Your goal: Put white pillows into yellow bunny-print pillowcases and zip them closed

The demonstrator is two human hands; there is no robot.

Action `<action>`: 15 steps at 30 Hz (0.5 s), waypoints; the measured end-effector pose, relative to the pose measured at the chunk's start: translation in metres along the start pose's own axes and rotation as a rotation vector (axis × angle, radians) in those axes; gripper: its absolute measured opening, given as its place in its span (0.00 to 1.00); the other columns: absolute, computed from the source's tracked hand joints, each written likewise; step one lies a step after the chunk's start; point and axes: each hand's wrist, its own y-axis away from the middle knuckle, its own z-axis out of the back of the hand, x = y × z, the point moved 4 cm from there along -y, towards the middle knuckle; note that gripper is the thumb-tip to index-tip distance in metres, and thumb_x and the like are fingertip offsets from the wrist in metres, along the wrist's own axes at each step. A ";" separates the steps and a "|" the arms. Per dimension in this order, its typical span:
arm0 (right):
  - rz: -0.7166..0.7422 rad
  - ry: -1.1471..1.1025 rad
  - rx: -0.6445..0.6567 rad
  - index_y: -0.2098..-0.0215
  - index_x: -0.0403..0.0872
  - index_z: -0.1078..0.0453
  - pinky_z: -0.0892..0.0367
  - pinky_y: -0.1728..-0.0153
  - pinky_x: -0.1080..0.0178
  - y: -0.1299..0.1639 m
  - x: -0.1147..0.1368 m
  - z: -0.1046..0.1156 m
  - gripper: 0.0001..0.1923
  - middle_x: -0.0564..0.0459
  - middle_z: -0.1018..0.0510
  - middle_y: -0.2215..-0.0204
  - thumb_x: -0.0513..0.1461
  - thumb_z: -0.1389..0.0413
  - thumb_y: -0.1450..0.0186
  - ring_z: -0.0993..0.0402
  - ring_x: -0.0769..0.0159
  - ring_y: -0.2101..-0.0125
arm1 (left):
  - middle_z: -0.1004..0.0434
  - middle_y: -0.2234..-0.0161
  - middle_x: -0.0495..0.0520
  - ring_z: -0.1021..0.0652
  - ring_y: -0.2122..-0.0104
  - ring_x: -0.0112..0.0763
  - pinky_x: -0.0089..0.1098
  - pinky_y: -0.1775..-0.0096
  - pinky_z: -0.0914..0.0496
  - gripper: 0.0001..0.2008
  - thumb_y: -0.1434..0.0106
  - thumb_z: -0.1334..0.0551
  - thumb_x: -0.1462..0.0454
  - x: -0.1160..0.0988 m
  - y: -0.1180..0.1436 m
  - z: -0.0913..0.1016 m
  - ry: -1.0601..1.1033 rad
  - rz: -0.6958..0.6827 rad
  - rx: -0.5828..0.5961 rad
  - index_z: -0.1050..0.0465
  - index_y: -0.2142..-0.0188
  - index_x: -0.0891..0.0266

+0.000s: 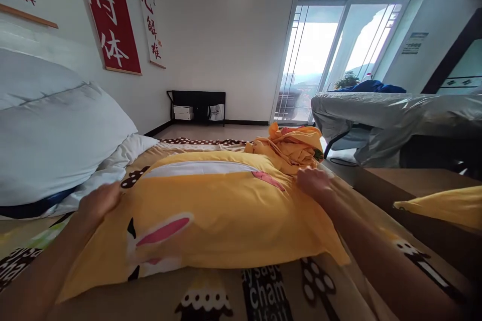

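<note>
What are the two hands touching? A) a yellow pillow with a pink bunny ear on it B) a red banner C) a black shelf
A: the left hand and the right hand rest on either end of the yellow pillow on the bed.

Single head-worn camera, low and close over a bed, looking forward and slightly down along both forearms, plump yellow cartoon-print pillow (211, 210) filling the near centre, white wall with red hanging banner (109, 15) left, tall glass balcony doors (339, 55) far right, wide-angle view
</note>
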 end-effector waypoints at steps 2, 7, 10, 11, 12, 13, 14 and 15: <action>0.060 0.030 -0.035 0.60 0.37 0.26 0.37 0.54 0.50 -0.013 0.016 0.033 0.12 0.28 0.26 0.55 0.38 0.47 0.35 0.30 0.44 0.52 | 0.26 0.53 0.65 0.25 0.54 0.52 0.47 0.53 0.33 0.22 0.36 0.51 0.59 -0.040 -0.004 0.041 -0.003 -0.084 -0.109 0.34 0.48 0.69; 0.457 -0.228 -0.446 0.42 0.40 0.37 0.48 0.42 0.50 0.004 0.108 0.073 0.21 0.40 0.32 0.42 0.41 0.56 0.29 0.39 0.54 0.43 | 0.32 0.42 0.57 0.35 0.41 0.40 0.38 0.41 0.44 0.26 0.31 0.58 0.54 -0.148 0.019 0.072 0.206 -0.378 -0.340 0.35 0.44 0.65; 0.647 -0.261 -0.390 0.44 0.46 0.34 0.42 0.46 0.60 0.036 0.154 0.027 0.18 0.49 0.28 0.44 0.41 0.55 0.29 0.35 0.64 0.45 | 0.23 0.54 0.61 0.26 0.51 0.41 0.38 0.48 0.37 0.25 0.32 0.57 0.54 -0.170 0.040 0.023 0.183 -0.422 -0.252 0.27 0.56 0.65; 0.703 -0.261 -0.350 0.44 0.46 0.34 0.41 0.46 0.61 0.046 0.162 0.009 0.18 0.49 0.28 0.44 0.41 0.54 0.29 0.36 0.64 0.44 | 0.20 0.60 0.60 0.23 0.58 0.41 0.37 0.52 0.34 0.24 0.33 0.56 0.54 -0.170 0.045 0.006 0.176 -0.432 -0.188 0.25 0.60 0.64; 0.744 -0.296 -0.335 0.42 0.45 0.36 0.42 0.45 0.58 0.053 0.167 -0.004 0.20 0.46 0.31 0.42 0.41 0.56 0.28 0.38 0.62 0.41 | 0.19 0.63 0.59 0.22 0.60 0.41 0.37 0.54 0.33 0.23 0.33 0.55 0.53 -0.168 0.048 -0.008 0.171 -0.448 -0.124 0.25 0.62 0.63; 0.775 -0.332 -0.326 0.42 0.46 0.36 0.43 0.44 0.57 0.059 0.167 -0.013 0.20 0.46 0.31 0.42 0.42 0.56 0.28 0.39 0.61 0.41 | 0.19 0.65 0.59 0.22 0.62 0.41 0.36 0.56 0.33 0.24 0.33 0.55 0.52 -0.163 0.050 -0.017 0.176 -0.454 -0.067 0.25 0.64 0.62; 0.796 -0.369 -0.315 0.42 0.46 0.36 0.43 0.45 0.56 0.062 0.164 -0.017 0.20 0.45 0.30 0.43 0.43 0.56 0.28 0.37 0.60 0.42 | 0.19 0.65 0.59 0.22 0.62 0.41 0.36 0.57 0.33 0.24 0.32 0.56 0.52 -0.156 0.049 -0.020 0.195 -0.455 -0.021 0.25 0.65 0.61; 0.795 -0.401 -0.306 0.45 0.46 0.33 0.42 0.46 0.57 0.063 0.159 -0.017 0.19 0.45 0.27 0.46 0.43 0.57 0.28 0.34 0.60 0.45 | 0.19 0.63 0.58 0.22 0.61 0.41 0.35 0.57 0.33 0.25 0.32 0.56 0.51 -0.149 0.047 -0.019 0.223 -0.455 0.012 0.25 0.65 0.61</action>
